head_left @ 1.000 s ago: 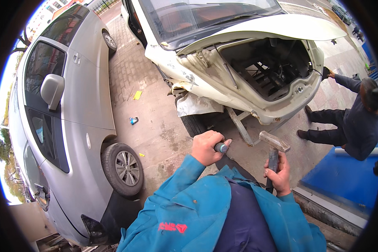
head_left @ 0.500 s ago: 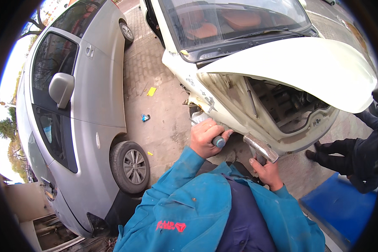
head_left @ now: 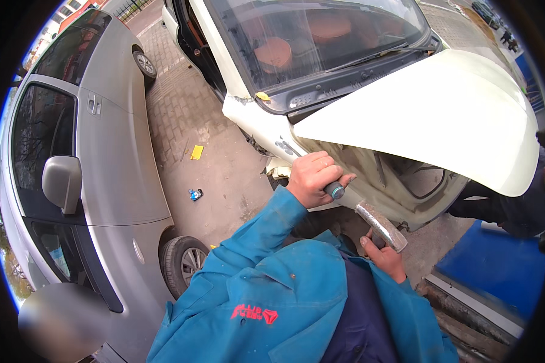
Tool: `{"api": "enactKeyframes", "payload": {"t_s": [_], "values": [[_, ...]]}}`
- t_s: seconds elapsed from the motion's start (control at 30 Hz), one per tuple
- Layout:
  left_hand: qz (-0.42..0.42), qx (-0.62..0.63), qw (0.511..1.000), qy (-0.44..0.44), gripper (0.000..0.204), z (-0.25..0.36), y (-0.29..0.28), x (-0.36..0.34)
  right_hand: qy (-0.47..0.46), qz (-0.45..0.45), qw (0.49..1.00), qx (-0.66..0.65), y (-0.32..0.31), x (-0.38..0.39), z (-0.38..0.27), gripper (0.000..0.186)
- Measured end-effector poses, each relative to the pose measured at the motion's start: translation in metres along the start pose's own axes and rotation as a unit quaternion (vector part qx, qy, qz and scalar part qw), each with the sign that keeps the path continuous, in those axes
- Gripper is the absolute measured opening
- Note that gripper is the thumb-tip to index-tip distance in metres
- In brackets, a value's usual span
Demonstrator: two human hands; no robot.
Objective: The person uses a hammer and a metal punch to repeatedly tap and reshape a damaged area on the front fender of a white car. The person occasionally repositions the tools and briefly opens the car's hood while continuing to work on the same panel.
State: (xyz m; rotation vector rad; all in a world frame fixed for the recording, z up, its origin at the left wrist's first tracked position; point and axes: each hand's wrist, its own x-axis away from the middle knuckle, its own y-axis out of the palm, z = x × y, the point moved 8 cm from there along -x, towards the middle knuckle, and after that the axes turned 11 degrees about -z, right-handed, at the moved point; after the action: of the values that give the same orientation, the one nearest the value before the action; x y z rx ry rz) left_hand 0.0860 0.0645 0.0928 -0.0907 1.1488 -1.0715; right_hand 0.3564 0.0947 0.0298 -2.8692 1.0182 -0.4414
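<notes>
Fingers [head_left: 329, 173] of the left hand [head_left: 309, 183] are, viewed from my remote station, curled tightly about a dark handle [head_left: 335, 190] banded in blue; I cannot tell what lies beyond the fist. I record the right hand [head_left: 384, 261] gripping a hammer [head_left: 381, 226] close beneath its worn metal head, thumb at the shaft, remaining fingers mostly hidden. The hammer stands apart from the dark handle, below and to its right in view. Teal sleeves [head_left: 254, 233] cover both forearms. Outward, I note a white vehicle [head_left: 248, 115] ahead, its hood [head_left: 424, 115] raised; a grey vehicle [head_left: 121, 163] at left; a yellow piece [head_left: 197, 152] and a small blue item [head_left: 195, 194] on the pavement [head_left: 221, 175] between them; a blue panel [head_left: 496, 266] at right; and a person [head_left: 505, 212] in dark clothing, partly hidden by the hood.
</notes>
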Motion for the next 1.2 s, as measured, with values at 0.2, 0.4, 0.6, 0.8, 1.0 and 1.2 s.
{"api": "enactKeyframes", "payload": {"t_s": [0.2, 0.4, 0.6, 0.8, 1.0, 1.2], "values": [[0.028, 0.054, 0.998, -0.009, 0.026, -0.057, -0.028, 0.002, 0.037, 0.043, 0.997, -0.045, 0.048, -0.019, -0.018, 0.025], [0.014, 0.096, 0.995, -0.009, 0.025, -0.08, -0.032, 0.006, 0.037, 0.053, 0.997, -0.036, 0.062, -0.037, -0.025, 0.028], [0.083, 0.084, 0.991, -0.07, 0.026, -0.09, -0.038, 0.006, -0.025, 0.046, 0.998, 0.02, 0.066, -0.064, -0.051, 0.032], [0.132, 0.034, 0.98, -0.147, 0.032, -0.1, -0.038, 0.005, -0.093, -0.012, 0.991, 0.093, 0.074, -0.092, -0.093, 0.04], [0.173, -0.003, 0.969, -0.176, 0.036, -0.121, -0.023, 0.011, -0.111, -0.008, 0.98, 0.164, 0.078, -0.124, -0.115, 0.036], [0.271, 0.05, 0.904, -0.326, 0.034, -0.151, -0.063, 0.059, -0.148, -0.006, 0.981, 0.128, 0.078, -0.128, -0.128, 0.035]]}}
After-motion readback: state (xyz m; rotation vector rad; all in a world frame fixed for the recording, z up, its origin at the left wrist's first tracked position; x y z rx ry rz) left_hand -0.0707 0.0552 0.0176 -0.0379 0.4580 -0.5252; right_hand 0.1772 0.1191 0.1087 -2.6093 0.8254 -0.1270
